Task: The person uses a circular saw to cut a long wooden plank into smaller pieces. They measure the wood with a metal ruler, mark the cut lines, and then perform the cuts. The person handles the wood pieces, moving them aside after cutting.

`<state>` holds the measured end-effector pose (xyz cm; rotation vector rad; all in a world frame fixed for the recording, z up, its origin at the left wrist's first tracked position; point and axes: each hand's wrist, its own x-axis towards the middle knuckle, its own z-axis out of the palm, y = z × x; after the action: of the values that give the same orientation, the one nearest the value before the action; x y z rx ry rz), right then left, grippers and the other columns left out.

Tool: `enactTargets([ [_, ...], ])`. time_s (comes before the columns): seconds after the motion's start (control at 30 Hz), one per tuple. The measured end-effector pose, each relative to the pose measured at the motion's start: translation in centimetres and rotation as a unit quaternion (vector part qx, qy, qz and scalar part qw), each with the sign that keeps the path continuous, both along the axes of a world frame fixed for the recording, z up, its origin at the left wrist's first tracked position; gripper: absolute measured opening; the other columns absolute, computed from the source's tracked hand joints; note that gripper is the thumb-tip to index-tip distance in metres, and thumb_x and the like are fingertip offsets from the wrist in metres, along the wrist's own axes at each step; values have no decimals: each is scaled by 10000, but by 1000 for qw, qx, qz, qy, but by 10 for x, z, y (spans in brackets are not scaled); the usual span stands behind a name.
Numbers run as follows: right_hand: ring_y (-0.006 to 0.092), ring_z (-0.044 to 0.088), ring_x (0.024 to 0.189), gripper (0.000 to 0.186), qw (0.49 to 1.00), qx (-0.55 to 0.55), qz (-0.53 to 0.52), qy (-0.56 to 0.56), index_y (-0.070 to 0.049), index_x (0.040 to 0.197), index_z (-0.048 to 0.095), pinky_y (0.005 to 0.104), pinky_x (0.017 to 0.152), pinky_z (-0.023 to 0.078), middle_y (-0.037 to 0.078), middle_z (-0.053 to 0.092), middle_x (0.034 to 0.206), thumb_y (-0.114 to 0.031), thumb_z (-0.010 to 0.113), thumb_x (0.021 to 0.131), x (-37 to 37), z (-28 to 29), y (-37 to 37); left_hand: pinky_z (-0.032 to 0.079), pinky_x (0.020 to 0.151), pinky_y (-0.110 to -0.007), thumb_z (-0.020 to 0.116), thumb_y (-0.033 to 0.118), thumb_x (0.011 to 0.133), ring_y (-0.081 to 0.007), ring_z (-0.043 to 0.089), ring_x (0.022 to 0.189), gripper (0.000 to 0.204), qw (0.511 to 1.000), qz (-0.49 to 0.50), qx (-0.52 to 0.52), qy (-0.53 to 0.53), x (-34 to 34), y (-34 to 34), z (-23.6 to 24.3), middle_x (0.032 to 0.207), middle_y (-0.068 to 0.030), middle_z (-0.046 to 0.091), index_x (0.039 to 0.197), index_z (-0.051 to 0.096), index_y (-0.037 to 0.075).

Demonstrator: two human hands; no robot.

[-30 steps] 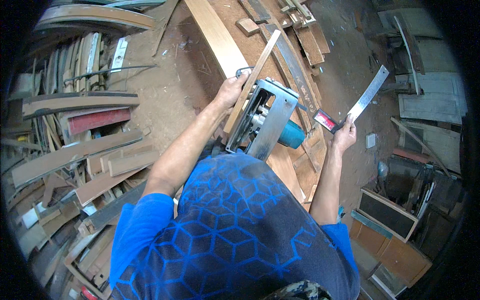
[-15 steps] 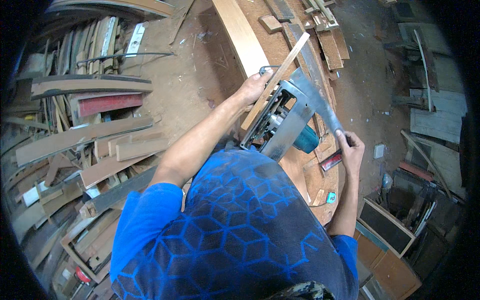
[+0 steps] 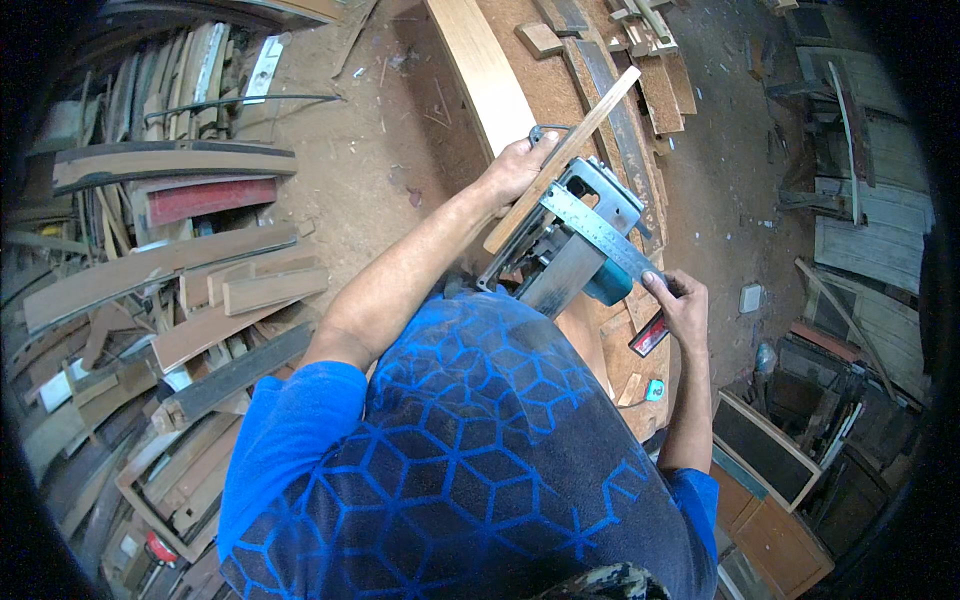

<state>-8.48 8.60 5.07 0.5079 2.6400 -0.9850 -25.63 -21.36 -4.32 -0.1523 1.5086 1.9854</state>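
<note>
A circular saw (image 3: 607,283) with a teal motor housing is tipped up in front of me, its metal base plate and underside facing me. Along its left side runs a narrow wooden strip (image 3: 590,124), slanting up to the right. My left hand (image 3: 517,168) is closed on this strip at the saw's edge; its fingertips are partly hidden behind the wood. My right hand (image 3: 686,304) pinches a metal try square (image 3: 607,238) with a red and black handle. The square's blade lies across the saw's underside, its far end reaching the strip.
A pale board (image 3: 482,70) and several offcuts (image 3: 540,40) lie on the dusty workbench beyond the saw. A teal tape measure (image 3: 654,390) sits near the bench's right edge. Stacked planks (image 3: 160,270) crowd the left, and a framed dark panel (image 3: 765,450) leans at lower right.
The try square's blade has swung down and left, from the base plate's far end to across the saw's underside. The saw and strip have shifted slightly; my left hand keeps its hold.
</note>
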Motion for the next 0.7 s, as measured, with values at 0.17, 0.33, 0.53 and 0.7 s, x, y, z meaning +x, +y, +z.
enactTargets([
  [0.17,113,627,689,363,1000,2,3,8,21,958,780,299,645,496,74,742,778,-328,827,868,3,5,-2,547,660,-305,431,452,1098,-113,619,738,456,1000,2,3,-19,-1,-6,-5,879,-32,663,1118,651,52],
  [0.33,118,621,681,383,1000,22,9,-15,21,958,779,296,642,489,80,731,765,-349,824,867,3,6,-4,542,604,-302,458,448,1090,-107,609,670,416,995,19,80,-52,2,-9,-7,815,-20,657,1025,645,82],
  [0.53,120,608,675,402,1000,-9,20,1,16,949,773,299,636,483,69,707,740,-375,817,868,2,0,-4,525,538,-288,464,454,1088,-101,597,614,402,997,18,64,-47,3,-7,-8,775,-11,643,997,615,93],
  [0.7,121,606,669,404,1000,-5,23,-7,15,949,773,300,629,482,68,701,731,-379,815,868,-2,7,-8,514,521,-269,461,460,1088,-93,587,605,410,995,28,86,-48,4,-6,-9,758,-4,628,971,613,98],
])
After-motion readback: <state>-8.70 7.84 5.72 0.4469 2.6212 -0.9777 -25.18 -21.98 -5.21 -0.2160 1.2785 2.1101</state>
